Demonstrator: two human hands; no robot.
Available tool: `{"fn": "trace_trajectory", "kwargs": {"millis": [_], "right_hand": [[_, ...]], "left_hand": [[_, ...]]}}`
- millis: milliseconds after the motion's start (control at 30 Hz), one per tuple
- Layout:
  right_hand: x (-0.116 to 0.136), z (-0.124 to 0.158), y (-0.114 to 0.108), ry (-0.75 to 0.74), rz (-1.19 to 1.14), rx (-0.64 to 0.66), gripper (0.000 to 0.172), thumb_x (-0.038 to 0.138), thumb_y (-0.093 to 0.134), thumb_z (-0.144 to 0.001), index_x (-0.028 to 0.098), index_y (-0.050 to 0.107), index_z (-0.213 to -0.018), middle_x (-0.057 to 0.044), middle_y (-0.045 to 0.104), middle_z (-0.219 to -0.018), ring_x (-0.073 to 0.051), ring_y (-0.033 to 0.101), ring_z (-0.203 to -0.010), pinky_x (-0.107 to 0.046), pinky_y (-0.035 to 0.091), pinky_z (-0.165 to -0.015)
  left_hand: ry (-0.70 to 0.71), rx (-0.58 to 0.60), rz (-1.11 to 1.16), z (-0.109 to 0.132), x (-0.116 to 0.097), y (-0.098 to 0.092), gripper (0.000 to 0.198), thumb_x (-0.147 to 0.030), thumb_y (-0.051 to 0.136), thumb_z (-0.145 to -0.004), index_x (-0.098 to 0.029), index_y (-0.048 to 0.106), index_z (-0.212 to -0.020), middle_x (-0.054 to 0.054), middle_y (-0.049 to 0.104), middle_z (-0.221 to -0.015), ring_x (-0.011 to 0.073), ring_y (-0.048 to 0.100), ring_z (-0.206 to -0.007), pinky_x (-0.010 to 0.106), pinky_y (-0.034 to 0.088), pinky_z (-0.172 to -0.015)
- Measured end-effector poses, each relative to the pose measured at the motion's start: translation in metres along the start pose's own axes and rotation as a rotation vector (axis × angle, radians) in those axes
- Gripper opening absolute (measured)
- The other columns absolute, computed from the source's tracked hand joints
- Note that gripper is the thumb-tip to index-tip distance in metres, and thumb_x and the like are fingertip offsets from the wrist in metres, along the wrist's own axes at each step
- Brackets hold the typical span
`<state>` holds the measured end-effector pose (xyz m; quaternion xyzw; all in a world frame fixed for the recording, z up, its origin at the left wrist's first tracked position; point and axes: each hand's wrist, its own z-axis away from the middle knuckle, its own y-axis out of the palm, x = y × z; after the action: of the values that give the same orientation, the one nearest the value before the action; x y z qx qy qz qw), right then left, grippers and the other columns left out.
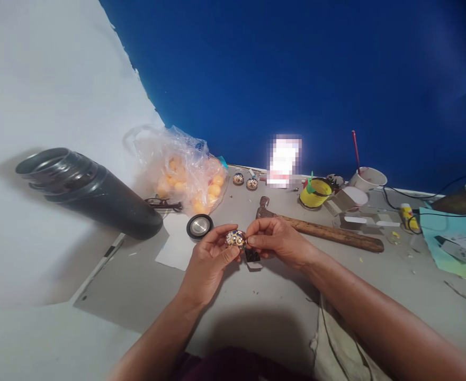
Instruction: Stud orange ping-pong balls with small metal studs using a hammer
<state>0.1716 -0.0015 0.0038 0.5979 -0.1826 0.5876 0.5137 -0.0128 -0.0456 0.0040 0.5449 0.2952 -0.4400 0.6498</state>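
A gray table bears a dark flask and a wooden-handled hammer; nearer, the left hand grasps a shiny patterned ball, the right hand fingering its side, its grip impossible to tell.

No text can be read (any print on the white box or yellow bottle is too small).
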Motion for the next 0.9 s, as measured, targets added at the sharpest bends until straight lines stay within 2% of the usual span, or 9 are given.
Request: {"fn": "trace_trajectory", "kwargs": {"millis": [600, 900], "right_hand": [[-0.001, 0.0001, 0.0002, 0.02, 0.053, -0.008, 0.036, 0.043, 0.092, -0.062, 0.014, 0.075, -0.078, 0.0, 0.064, -0.06, -0.008, 0.049, -0.051, -0.02, 0.033, -0.046], [-0.0005, 0.0016, 0.0025, -0.041, 0.107, -0.011, 0.035, 0.043, 0.089, -0.066, 0.015, 0.071, -0.078, 0.002, 0.063, -0.06, -0.008, 0.048, -0.051, -0.021, 0.033, -0.049]], "left_hand": [[0.026, -0.012, -0.054, 0.0, 0.0033, -0.0032, 0.044, -0.024, 0.091, -0.067, -0.018, 0.075, -0.107, 0.004, 0.075, -0.089, 0.0119, 0.065, -0.07, 0.022, 0.054, -0.063], [0.054, -0.045, -0.105, -0.0001, 0.0051, -0.0059, 0.045, -0.023, 0.092, -0.066, -0.019, 0.078, -0.109, 0.003, 0.077, -0.084, 0.0126, 0.067, -0.068, 0.024, 0.058, -0.066]]}}
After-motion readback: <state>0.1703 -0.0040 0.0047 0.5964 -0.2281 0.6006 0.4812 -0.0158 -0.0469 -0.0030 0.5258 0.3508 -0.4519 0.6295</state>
